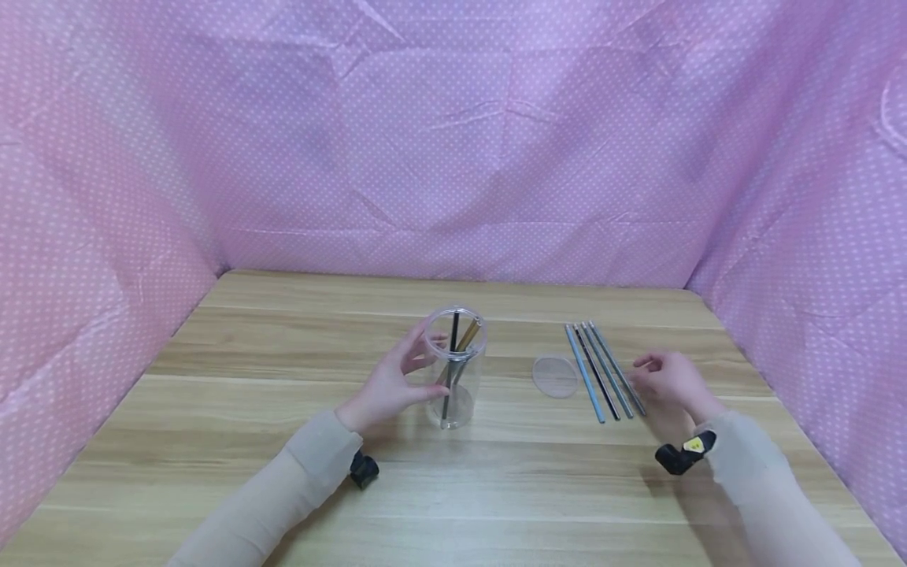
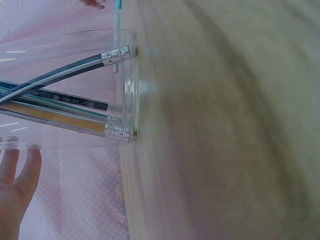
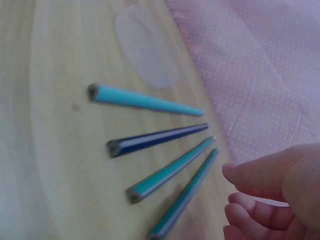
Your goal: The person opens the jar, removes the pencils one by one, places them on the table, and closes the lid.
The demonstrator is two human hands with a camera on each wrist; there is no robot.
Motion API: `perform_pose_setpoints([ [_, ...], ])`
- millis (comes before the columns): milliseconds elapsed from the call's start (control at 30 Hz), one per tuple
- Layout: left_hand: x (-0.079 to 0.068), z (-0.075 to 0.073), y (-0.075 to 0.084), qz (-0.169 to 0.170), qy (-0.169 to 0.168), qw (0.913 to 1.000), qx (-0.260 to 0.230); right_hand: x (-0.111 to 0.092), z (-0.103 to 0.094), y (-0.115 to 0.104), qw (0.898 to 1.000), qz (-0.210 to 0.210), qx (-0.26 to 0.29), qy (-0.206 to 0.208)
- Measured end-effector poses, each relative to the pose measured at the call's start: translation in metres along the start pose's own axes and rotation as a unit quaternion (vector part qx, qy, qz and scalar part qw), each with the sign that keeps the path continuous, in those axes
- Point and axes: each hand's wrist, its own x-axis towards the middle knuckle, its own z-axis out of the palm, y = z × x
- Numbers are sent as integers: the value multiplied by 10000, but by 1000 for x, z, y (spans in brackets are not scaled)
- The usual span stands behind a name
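Note:
A clear plastic jar point(image 1: 475, 386) stands upright on the table, with several pencils point(image 2: 75, 101) leaning inside, their metal-capped ends at the bottom. My left hand point(image 1: 386, 386) holds the jar from its left side, thumb in front and fingers behind. To the right, a light blue pencil point(image 1: 584, 374), a dark blue pencil point(image 3: 160, 139) and green pencils point(image 3: 175, 167) lie in a fanned row. Beside the rightmost one, my right hand point(image 1: 669, 382) hovers with loosely bent fingers and holds nothing.
A flat round clear disc point(image 1: 555, 376) lies between the jar and the row of pencils. The wooden table point(image 1: 283, 331) is bordered by pink dotted cloth point(image 1: 453, 157) at the back and both sides.

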Motion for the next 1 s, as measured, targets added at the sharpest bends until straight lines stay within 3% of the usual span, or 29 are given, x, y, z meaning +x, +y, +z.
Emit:
perform_pose_setpoints([
  [200, 0, -2, -1, 59, -20, 10000, 25, 3, -8, -25, 9997, -183, -88, 100],
  [500, 0, -4, -2, -50, -66, 10000, 8, 12, -6, -82, 9968, -796, -66, 83],
  [1000, 0, -3, -1, 26, -63, 10000, -64, 12, 8, -170, 9807, -1937, 278, -19],
])
